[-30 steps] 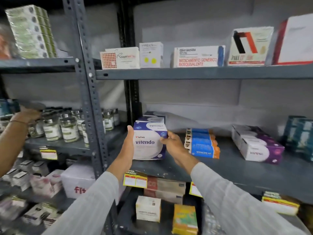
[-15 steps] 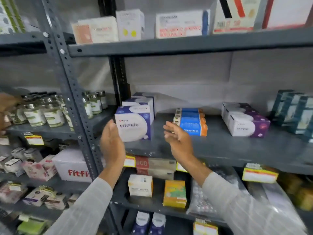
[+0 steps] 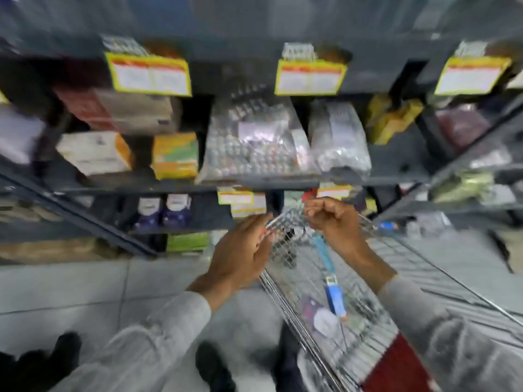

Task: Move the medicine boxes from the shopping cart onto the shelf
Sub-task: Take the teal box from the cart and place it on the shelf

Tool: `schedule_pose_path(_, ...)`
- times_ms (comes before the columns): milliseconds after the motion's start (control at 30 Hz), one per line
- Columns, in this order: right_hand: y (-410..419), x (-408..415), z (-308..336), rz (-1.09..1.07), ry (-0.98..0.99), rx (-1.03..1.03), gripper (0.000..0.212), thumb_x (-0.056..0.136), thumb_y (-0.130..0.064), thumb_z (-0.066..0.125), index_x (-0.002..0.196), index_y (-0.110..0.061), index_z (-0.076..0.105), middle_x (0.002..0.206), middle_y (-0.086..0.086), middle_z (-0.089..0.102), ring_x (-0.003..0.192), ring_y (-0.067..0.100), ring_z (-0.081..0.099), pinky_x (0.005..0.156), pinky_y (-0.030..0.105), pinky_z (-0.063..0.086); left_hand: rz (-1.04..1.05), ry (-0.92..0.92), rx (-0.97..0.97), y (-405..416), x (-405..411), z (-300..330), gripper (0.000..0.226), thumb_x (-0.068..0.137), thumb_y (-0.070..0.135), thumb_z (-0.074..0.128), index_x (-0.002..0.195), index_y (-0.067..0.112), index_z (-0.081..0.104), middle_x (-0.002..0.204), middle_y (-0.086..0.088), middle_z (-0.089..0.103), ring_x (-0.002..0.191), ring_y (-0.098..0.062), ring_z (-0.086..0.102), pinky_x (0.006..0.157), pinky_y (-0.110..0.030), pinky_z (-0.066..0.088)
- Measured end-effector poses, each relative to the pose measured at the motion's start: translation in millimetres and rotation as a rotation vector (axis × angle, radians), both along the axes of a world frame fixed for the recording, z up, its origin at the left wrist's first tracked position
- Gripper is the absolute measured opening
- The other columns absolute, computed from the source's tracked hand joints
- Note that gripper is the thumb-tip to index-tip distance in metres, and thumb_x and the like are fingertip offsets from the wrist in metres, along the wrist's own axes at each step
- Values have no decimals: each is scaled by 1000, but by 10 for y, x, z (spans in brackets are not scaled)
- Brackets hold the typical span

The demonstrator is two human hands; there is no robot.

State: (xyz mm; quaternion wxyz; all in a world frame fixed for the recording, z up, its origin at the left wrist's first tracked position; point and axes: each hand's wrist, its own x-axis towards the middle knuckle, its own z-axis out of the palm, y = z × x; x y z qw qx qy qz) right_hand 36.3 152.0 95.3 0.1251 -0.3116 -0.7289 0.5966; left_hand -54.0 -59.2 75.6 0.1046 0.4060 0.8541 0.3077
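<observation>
Both hands hover empty over the wire shopping cart (image 3: 353, 312): left hand (image 3: 243, 256) flat-fingered, right hand (image 3: 334, 219) loosely curled (blurred). A blue medicine box (image 3: 335, 299) lies lengthwise along the basket.

Blurred view down here — pale grey floor tiles (image 3: 70, 287) underfoot, dark grey metal shelving (image 3: 254, 183) rising ahead, yellow-edged price labels (image 3: 148, 76) hanging off its front lip — another rack (image 3: 467, 176) angles in at right.

The wire shopping cart (image 3: 297, 290) stands at five o'clock, close to the grey metal shelf (image 3: 254, 182). Inside lie a blue medicine box (image 3: 335, 299), long and narrow, and at its seven o'clock a purple-and-white box (image 3: 319, 318), blurred.
</observation>
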Motion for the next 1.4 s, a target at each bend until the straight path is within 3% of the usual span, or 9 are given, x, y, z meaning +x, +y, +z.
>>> schedule_pose_path(200,482,767,-1338,99,-542,166,21,84,-1,67,97,-11,80,100,11,79,80,23,71,80,32,56,-221,-91,-479,480,470,-928,64,101,55,20,155,23,32,161,0,40,148,-24,37,119,-42,35)
schedule_pose_path(367,541,1144,-2029,110,-840,223,31,88,-10,58,111,-18,77,114,18,75,107,37,70,89,36,55,-216,-62,-599,705,489,-1386,63,103,54,21,156,21,31,163,-4,36,153,-25,28,125,-46,22)
schedule_pose_path(467,567,1286,-2319,120,-922,245,32,92,-9,55,119,-11,73,118,19,74,108,33,70,77,27,49,-191,42,-581,724,504,-1530,63,100,50,24,152,18,41,156,-7,49,148,-26,39,122,-45,30)
schedule_pose_path(567,663,1262,-2577,78,-860,295,30,91,-7,57,118,-6,70,118,17,74,100,28,71,70,19,38,-164,67,-575,736,472,-1617,62,99,45,32,153,15,41,155,-9,49,148,-27,40,119,-45,35)
schedule_pose_path(667,757,1102,-2809,42,-773,357,29,92,-9,59,119,-12,68,114,11,74,84,24,71,66,20,48,-162,89,-569,739,449,-1666,62,96,41,36,152,14,43,152,-10,53,146,-27,43,117,-43,39)
schedule_pose_path(733,799,996,-2922,55,-752,412,22,95,-10,58,115,-11,67,103,5,72,74,18,63,55,16,40,-163,89,-568,739,451,-1677,61,95,40,37,151,15,44,151,-8,54,146,-27,42,116,-41,39)
schedule_pose_path(967,892,767,-3285,106,-698,446,47,85,-17,65,131,-13,54,116,11,69,94,24,67,77,29,55,-148,89,-537,710,443,-1727,63,94,38,37,152,15,43,153,-7,52,146,-25,42,117,-40,39)
schedule_pose_path(1133,866,650,-3483,84,-676,500,49,87,-10,63,132,-14,45,116,15,71,88,31,70,69,33,57,-135,70,-468,696,441,-1716,60,94,36,44,149,13,48,149,-9,56,145,-28,44,114,-44,42)
schedule_pose_path(1400,674,761,-2714,51,-547,335,41,87,-14,70,125,-14,54,112,10,75,82,24,74,59,27,57,-142,52,-533,705,517,-1681,68,98,45,35,159,16,25,165,-7,31,155,-25,24,125,-41,24)
